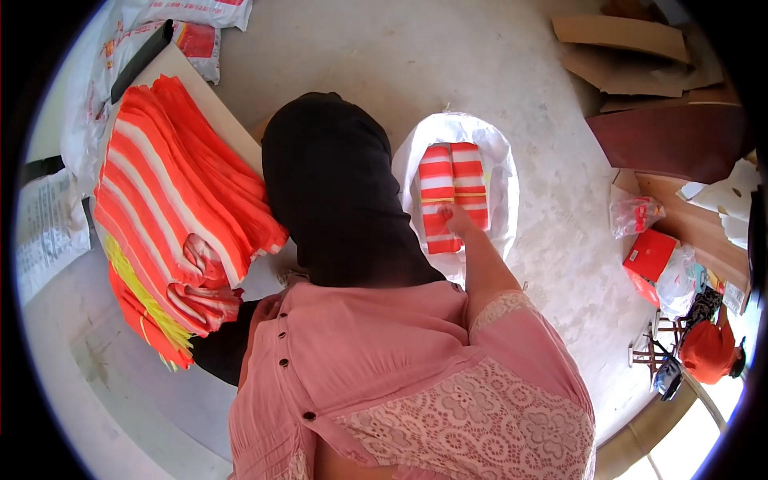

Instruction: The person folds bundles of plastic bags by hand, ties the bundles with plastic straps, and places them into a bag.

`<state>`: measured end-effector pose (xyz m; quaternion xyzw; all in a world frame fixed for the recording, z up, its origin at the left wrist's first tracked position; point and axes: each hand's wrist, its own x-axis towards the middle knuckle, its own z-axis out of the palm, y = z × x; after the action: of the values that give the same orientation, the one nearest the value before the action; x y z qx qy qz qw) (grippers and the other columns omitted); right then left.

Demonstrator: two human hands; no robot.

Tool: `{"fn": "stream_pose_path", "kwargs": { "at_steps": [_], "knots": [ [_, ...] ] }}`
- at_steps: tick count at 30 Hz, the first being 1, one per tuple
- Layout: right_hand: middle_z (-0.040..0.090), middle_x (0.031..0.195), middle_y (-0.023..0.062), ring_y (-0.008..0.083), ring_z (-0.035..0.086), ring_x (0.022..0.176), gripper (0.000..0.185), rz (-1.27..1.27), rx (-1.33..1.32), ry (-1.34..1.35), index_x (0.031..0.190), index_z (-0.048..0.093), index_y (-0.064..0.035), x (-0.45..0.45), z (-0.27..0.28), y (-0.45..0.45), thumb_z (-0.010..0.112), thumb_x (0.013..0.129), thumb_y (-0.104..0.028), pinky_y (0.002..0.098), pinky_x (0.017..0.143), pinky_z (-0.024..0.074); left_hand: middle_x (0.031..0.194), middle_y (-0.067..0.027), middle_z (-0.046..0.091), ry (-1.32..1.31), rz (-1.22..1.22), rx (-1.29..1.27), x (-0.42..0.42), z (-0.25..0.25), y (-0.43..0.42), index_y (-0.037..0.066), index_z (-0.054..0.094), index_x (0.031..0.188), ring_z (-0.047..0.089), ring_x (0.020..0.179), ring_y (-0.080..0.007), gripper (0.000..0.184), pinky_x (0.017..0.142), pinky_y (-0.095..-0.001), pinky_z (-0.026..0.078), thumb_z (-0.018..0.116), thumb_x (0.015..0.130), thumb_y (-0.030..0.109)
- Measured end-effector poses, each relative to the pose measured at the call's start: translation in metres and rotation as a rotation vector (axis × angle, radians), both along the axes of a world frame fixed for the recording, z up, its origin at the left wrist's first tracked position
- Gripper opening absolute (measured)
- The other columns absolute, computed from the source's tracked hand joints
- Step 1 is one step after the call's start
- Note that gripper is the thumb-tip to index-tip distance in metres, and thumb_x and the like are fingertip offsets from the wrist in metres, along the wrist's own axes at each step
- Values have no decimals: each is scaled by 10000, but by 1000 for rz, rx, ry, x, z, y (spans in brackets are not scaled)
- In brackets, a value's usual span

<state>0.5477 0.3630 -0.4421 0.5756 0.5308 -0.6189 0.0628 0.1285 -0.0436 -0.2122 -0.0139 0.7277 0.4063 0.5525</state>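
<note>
Plainly, the biggest thing on my feed is the pale floor, stretching away in front of the wearer and off to the right. After it I get the wearer's pink blouse, with lace over part of its front. Left of the blouse and beyond it rises a thick heap of striped cloth, red and white, and just beside that I see black fabric at the wearer's front. Brown cardboard is piled at the upper right. On the right side of the black fabric, a white bag stands open, and inside it I find two striped bundles lying side by side. Yellow strands show low on the heap. The right hand is at the bundles with its fingers curled; I cannot tell whether they pinch or merely press. The left hand is outside my view, so I cannot tell its state. Smallest is a yellow band around the bundles.
</note>
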Motion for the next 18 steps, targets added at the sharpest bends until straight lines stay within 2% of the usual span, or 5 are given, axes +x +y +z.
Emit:
{"fn": "stream_pose_path", "kwargs": {
  "at_steps": [1, 7, 10, 13, 18],
  "knots": [
    [640, 1309, 155, 335, 596, 1290, 630, 23, -18, 21, 1239, 700, -70, 1, -1, 1, 498, 730, 241, 357, 1073, 510, 1250, -143, 705, 1, 1, -1, 0, 1, 0, -7, 548, 1402, 697, 1104, -235, 399, 955, -350, 563, 640, 1079, 208],
    [398, 1613, 203, 434, 481, 1410, 584, 75, 477, -236, 1344, 695, -134, -4, 17, -20, 574, 826, 106, 448, 1214, 411, 1251, -142, 704, 9, -8, 1, -1, 0, 1, -8, 547, 1403, 695, 1106, -233, 402, 956, -350, 562, 641, 1078, 211],
    [310, 1685, 200, 444, 428, 1464, 586, 266, 423, -353, 1437, 650, -161, 0, 13, -32, 573, 883, 12, 457, 1221, 403, 1251, -142, 703, 14, -13, 2, -1, -2, 3, -9, 547, 1403, 694, 1108, -232, 404, 956, -351, 562, 642, 1078, 212],
    [257, 1719, 194, 448, 388, 1502, 615, 283, 333, -364, 1513, 586, -161, 0, 11, -39, 578, 909, -45, 457, 1247, 365, 1252, -142, 702, 18, -18, 10, -4, -2, 3, -9, 547, 1404, 692, 1109, -231, 406, 956, -351, 561, 642, 1078, 213],
    [240, 1727, 184, 418, 351, 1536, 626, 288, 348, -308, 1535, 555, -149, -4, -4, -32, 580, 918, -43, 439, 1265, 337, 1253, -141, 701, 29, -38, 4, -4, 0, 4, -9, 546, 1404, 690, 1111, -229, 409, 957, -351, 560, 643, 1077, 215]
  ]
}}
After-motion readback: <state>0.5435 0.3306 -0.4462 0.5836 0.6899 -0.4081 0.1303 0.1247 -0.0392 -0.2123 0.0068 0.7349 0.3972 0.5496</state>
